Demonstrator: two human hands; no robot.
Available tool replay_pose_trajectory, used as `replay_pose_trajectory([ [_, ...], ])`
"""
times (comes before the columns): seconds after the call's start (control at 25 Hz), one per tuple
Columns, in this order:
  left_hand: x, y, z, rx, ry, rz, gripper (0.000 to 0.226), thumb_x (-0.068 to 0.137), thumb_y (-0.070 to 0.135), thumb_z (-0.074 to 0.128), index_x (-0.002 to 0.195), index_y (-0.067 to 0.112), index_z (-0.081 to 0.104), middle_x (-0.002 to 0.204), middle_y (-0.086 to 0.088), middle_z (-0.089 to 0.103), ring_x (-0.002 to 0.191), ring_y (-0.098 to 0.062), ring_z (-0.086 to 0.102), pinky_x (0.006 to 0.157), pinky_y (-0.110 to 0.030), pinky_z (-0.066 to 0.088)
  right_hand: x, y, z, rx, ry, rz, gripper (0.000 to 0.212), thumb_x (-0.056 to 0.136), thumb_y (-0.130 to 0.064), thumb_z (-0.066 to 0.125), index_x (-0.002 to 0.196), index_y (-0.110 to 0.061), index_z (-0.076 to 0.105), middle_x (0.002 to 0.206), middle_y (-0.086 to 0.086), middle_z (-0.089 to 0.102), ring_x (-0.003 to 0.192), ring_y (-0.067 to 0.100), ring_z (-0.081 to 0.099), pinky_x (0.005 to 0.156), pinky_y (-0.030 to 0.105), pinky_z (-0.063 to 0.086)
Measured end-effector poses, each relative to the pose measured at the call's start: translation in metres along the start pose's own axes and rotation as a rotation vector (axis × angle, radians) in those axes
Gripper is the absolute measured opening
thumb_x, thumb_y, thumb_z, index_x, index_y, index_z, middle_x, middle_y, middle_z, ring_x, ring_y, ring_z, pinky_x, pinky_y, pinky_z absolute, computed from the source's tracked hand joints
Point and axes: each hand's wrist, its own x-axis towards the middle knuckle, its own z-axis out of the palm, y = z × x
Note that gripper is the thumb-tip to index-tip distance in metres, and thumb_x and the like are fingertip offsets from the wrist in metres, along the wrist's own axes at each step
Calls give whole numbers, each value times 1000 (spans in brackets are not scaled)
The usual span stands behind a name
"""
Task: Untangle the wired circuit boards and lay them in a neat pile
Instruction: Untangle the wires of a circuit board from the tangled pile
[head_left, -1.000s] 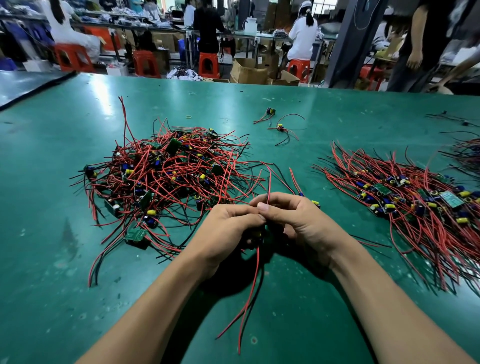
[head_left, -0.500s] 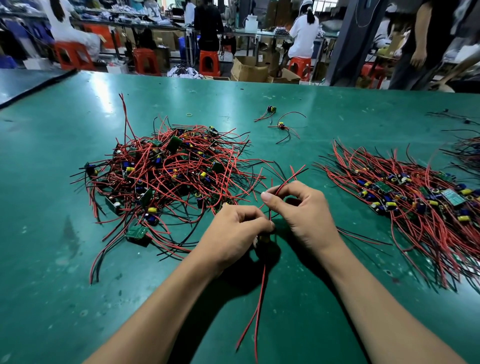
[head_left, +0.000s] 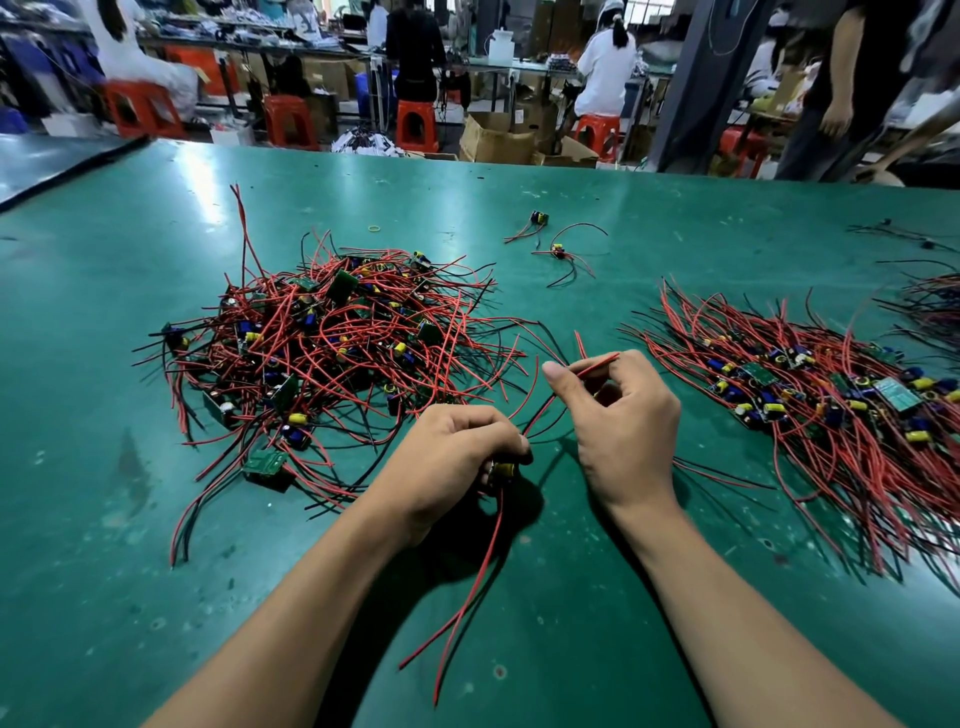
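A tangled heap of small green circuit boards with red and black wires (head_left: 332, 343) lies at centre left on the green table (head_left: 675, 218). A combed-out pile of the same boards (head_left: 810, 395) lies at right, wires fanned out. My left hand (head_left: 452, 457) grips one board with a yellow capacitor (head_left: 503, 469); its red and black wires trail toward me. My right hand (head_left: 623, 421) pinches the upper red wires of that board between thumb and forefinger, just right of the left hand.
Two loose wired boards (head_left: 558, 253) and a small rubber band (head_left: 375, 227) lie farther back. More wired boards sit at the far right edge (head_left: 935, 301). People, red stools and cardboard boxes stand beyond the table's far edge.
My hands have drawn apart. The right hand slid up and to the right along the red wires, straightening them, while the left hand kept hold of the board.
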Motion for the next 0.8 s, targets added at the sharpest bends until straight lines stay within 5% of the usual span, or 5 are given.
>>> replay_pose_trajectory([
  [0.28, 0, 1, 0, -95, 6, -6, 29, 84, 0, 62, 58, 11, 69, 73, -17, 55, 71, -25, 43, 58, -27, 36, 4, 6, -1, 17, -120, 82, 25, 100, -31, 59, 89, -17, 76, 69, -8, 57, 62, 0, 52, 59, 10, 33],
  [0.52, 1, -1, -4, -39, 1, 7, 28, 83, 2, 62, 57, 13, 69, 71, -14, 60, 63, -17, 51, 54, -18, 43, 8, 3, -3, 91, -23, 137, 6, 86, -25, 77, 83, -22, 74, 81, -4, 69, 73, 6, 61, 68, 13, 42],
  [0.8, 2, -3, -4, -32, 20, 13, 26, 83, 3, 61, 60, 12, 68, 68, -12, 60, 57, -13, 52, 53, -19, 44, 8, 10, -5, -51, 15, 121, 28, 90, -40, 72, 75, -17, 70, 70, -4, 65, 65, 16, 59, 65, 20, 43],
])
